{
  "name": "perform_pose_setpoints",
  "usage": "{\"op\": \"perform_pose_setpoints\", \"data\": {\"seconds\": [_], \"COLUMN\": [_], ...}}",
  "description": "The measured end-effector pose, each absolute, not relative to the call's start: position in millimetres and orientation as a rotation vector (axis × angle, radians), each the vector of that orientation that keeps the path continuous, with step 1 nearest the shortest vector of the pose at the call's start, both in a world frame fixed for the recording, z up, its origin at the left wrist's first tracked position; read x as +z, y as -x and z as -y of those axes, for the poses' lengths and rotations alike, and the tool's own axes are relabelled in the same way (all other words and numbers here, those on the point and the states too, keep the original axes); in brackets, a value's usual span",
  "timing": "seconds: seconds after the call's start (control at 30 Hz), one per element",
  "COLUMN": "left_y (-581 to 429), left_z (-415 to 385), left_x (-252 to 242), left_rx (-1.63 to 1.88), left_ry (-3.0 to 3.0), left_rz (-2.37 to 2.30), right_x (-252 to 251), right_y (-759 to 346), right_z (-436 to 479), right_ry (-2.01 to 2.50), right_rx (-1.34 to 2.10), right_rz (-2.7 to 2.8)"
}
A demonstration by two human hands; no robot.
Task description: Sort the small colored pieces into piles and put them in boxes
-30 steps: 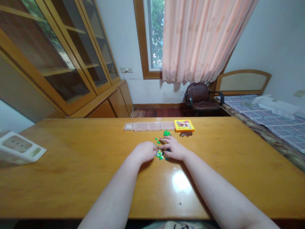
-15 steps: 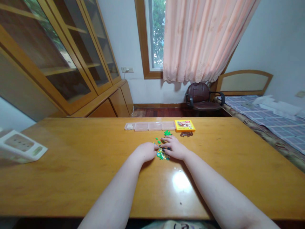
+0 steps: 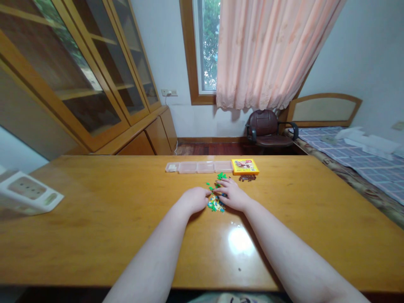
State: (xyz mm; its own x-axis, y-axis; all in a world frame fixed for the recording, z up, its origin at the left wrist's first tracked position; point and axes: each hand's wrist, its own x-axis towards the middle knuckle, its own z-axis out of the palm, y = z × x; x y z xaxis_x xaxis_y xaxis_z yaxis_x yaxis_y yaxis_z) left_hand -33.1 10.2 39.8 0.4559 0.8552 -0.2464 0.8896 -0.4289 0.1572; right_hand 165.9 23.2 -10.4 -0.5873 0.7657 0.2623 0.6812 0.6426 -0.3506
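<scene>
"Head view: textures?"

"Small plastic-looking green, yellow, white and blue pieces [image 3: 215, 205], heaped just right of the bare left hand [image 3: 196, 200] on a glossy brown wooden table [image 3: 94, 219]."

"Hidden?"

"Whatever lies under the bare right hand [image 3: 234, 195] (palm down, fingers apart). The left fingers curl inward; whether they grip, I can't tell."

Small pieces [image 3: 215, 205] (green, blue, yellow) lie loosely heaped.
</scene>
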Motion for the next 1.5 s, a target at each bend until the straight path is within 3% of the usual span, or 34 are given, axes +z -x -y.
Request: {"op": "perform_pose_setpoints", "data": {"seconds": [0.5, 0.7, 1.13, 1.5], "left_y": [33, 38, 39, 42], "left_z": [-16, -14, -4, -12], "left_x": [29, 37, 55, 44], "left_rx": [-0.176, 0.003, -0.248, -0.096], "left_ry": [-2.390, -2.463, -2.264, -2.369], "left_rz": [-1.576, -1.626, -1.376, -1.437], "right_x": [-18, -9, -7, -7], "right_y": [-168, -168, -166, -166], "right_z": [-28, -28, -22, -25], "right_ry": [1.071, 0.880, 0.991, 0.968], "right_rx": [0.267, 0.364, 0.324, 0.312], "right_rz": [2.419, 2.380, 2.521, 2.461]}}
